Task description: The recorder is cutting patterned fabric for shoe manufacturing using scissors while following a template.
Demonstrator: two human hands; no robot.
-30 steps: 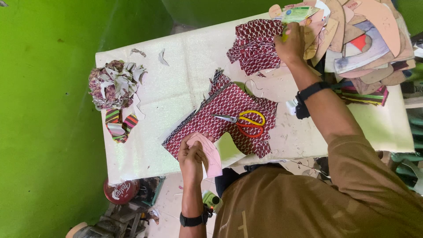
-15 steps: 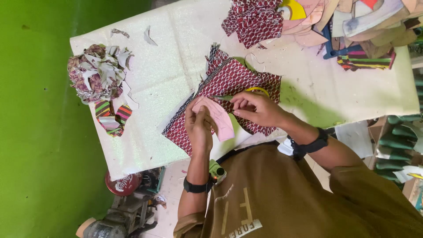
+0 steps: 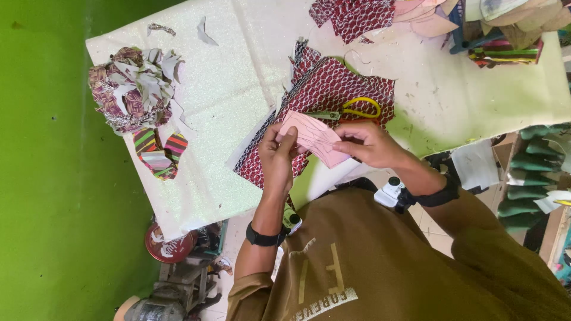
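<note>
1. Now the pink pattern piece point(image 3: 315, 139) is pinched from both ends, held just above the near edge of the red patterned fabric point(image 3: 333, 95) that lies on the white table point(image 3: 238, 89).
2. The left hand point(image 3: 278, 157) grips the piece's left end between thumb and fingers; a second ago it held the piece alone.
3. The right hand point(image 3: 372, 144) has come back from the pile at the far end of the table and now clasps the right end of the same piece, so both hands are closed on it.
4. That shift suggests the work has passed from fetching to handling the piece with two hands over the fabric.
5. The yellow-handled scissors point(image 3: 351, 110) lie on the fabric just beyond the hands, untouched.
6. Further out, a heap of fabric scraps point(image 3: 134, 89) sits at the left end of the table, with striped offcuts point(image 3: 160, 154) beside it.
7. More cut pieces point(image 3: 357, 15) lie at the table's far edge.
</note>
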